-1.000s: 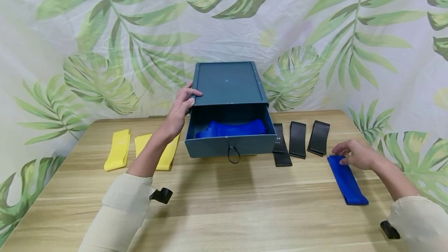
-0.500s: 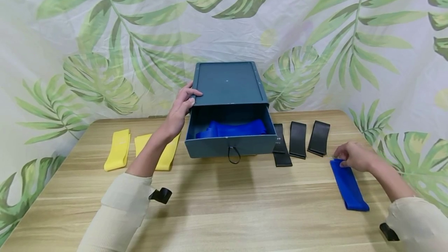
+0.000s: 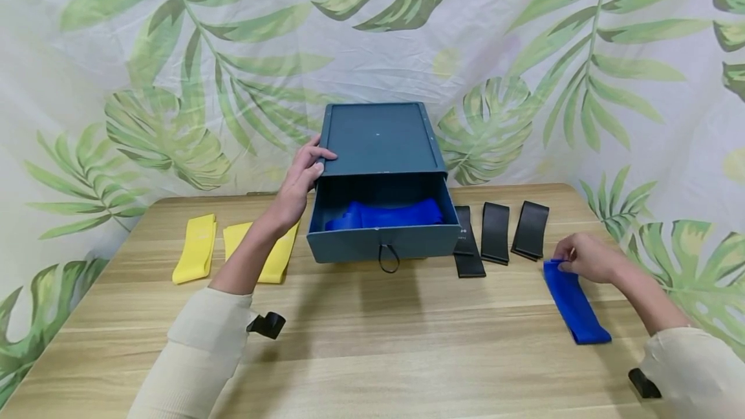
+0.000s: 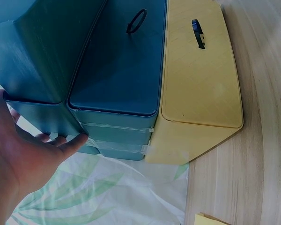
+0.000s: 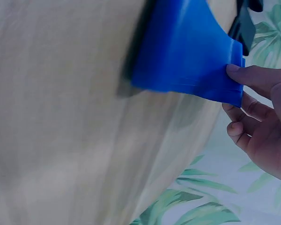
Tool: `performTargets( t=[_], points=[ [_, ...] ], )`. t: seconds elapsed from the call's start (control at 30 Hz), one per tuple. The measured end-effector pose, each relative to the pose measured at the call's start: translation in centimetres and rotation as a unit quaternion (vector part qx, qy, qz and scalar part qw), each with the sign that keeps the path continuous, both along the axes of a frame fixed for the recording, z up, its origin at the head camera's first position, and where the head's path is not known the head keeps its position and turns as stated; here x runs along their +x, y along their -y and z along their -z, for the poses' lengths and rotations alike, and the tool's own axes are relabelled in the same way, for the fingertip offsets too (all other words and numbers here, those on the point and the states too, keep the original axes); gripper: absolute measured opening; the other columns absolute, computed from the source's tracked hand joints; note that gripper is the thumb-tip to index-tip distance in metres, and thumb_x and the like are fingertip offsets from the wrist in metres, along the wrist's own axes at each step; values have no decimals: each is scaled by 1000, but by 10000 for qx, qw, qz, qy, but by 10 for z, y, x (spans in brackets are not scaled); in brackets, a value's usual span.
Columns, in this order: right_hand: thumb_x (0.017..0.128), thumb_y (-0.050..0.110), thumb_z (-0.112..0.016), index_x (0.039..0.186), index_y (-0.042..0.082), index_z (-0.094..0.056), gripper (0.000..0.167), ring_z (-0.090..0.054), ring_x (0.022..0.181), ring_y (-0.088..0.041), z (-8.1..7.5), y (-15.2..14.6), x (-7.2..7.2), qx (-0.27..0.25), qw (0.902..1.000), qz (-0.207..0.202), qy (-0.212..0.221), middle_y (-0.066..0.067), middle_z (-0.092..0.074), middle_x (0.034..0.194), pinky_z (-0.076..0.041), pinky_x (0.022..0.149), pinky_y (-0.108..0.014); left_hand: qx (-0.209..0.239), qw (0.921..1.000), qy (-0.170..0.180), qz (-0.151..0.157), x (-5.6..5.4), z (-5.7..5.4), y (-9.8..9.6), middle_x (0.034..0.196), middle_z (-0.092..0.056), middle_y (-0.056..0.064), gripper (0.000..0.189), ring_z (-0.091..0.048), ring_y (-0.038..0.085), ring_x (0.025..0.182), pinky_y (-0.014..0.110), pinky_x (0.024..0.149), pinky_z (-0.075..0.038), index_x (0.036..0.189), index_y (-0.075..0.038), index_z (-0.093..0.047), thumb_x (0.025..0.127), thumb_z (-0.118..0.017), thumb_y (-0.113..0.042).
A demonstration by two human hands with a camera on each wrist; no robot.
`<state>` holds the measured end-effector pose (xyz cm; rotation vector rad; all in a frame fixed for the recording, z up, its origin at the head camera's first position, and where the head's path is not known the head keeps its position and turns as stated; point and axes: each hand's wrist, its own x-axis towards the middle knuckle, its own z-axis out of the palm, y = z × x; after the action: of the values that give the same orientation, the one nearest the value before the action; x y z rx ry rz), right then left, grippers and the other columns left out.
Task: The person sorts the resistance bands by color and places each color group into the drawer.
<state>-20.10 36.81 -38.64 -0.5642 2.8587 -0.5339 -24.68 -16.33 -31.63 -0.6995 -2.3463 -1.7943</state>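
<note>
At the right of the table, my right hand [image 3: 592, 258] pinches the far end of a folded blue resistance band [image 3: 577, 308] between thumb and fingers. In the right wrist view that band [image 5: 187, 51] slopes from the pinched end toward the tabletop. My left hand [image 3: 298, 183] rests on the left upper edge of a dark blue drawer unit [image 3: 378, 134], its fingers laid along the side. The top drawer [image 3: 355, 246] is pulled out, with blue bands [image 3: 401, 214] inside. Below it, the left wrist view shows a closed blue drawer [image 4: 117, 65] and a yellow drawer [image 4: 201, 70].
Several black bands [image 3: 495, 231] lie right of the drawer unit, one partly hidden behind the open drawer. Yellow bands [image 3: 195, 247] lie to the left, some behind my left forearm. A leaf-patterned cloth [image 3: 372, 57] hangs behind the wooden table [image 3: 372, 354].
My right hand and the blue band's held end shifted slightly toward me, then a little back up and left. The left hand and the drawer stay where they were.
</note>
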Motion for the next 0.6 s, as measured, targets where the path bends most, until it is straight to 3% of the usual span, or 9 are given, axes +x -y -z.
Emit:
performTargets(
  t=[0.27, 0.6],
  points=[
    [88, -8, -70, 83, 3, -71, 12, -45, 64, -7, -16, 16, -6, -362, 9977, -404, -401, 7, -57, 71, -40, 59, -26, 10, 10000, -3, -9, 0, 0, 0, 173, -7, 10, 43, -10, 34, 158, 71, 119, -13, 133, 6, -46, 106, -34, -26],
    [87, -4, -76, 94, 2, -76, 9, -61, 77, -13, -38, 43, -5, -285, 9925, -531, -1059, 1, -71, 86, -52, 67, -34, 45, 10000, -16, -7, 0, 1, 0, 173, -7, 11, 43, -10, 35, 158, 71, 119, -13, 132, 6, -47, 106, -34, -25]
  ],
)
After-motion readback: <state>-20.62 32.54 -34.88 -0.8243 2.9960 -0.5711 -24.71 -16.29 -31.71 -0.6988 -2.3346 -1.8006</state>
